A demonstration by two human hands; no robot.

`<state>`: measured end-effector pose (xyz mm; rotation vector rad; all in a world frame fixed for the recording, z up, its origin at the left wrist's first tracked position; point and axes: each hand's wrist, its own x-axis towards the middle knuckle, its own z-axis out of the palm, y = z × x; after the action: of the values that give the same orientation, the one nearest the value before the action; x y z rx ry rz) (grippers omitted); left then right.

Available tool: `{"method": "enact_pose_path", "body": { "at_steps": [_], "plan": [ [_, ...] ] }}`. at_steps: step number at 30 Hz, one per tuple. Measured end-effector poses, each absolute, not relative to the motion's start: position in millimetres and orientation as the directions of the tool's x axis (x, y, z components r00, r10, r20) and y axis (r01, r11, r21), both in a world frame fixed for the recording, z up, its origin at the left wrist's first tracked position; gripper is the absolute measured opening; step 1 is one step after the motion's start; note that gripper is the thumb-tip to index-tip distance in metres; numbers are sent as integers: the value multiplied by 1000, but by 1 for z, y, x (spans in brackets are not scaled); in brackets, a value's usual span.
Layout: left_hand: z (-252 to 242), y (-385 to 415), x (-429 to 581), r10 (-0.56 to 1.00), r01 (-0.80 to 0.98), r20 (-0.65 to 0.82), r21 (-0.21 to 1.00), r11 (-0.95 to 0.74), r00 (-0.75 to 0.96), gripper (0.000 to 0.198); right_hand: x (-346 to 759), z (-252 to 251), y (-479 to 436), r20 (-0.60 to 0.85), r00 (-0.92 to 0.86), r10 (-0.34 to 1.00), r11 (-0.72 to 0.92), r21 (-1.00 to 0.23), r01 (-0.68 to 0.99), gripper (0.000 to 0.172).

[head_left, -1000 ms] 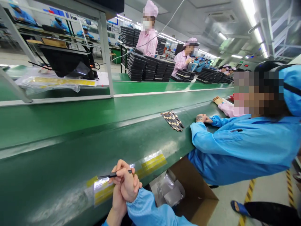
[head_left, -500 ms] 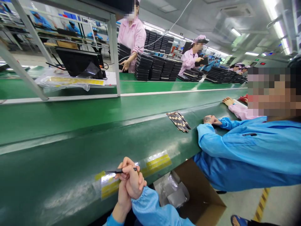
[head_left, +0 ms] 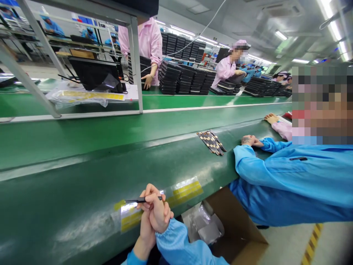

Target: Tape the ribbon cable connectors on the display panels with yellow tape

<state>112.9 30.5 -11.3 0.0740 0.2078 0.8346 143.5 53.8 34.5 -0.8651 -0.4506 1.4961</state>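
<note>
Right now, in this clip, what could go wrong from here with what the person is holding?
The thin black strip is held only in the clasped hands above the green belt's edge, so it might slip and fall towards the open cardboard box below. Also, the loose bundle of striped strips lies close to a co-worker's hand, which could perhaps knock it out of place.
</note>
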Motion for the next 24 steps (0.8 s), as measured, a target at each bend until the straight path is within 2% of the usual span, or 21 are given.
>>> {"method": "enact_pose_path", "body": {
  "at_steps": [13, 24],
  "plan": [
    [-11, 30, 113, 765, -743, -147, 182, 644, 627, 26, 144, 33, 54, -248, 59, 967, -144, -724, -674, 10],
    [-18, 30, 112, 760, -736, -164, 190, 650, 629, 25, 144, 32, 53, -252, 60, 966, -138, -698, -702, 6]
  ]
}}
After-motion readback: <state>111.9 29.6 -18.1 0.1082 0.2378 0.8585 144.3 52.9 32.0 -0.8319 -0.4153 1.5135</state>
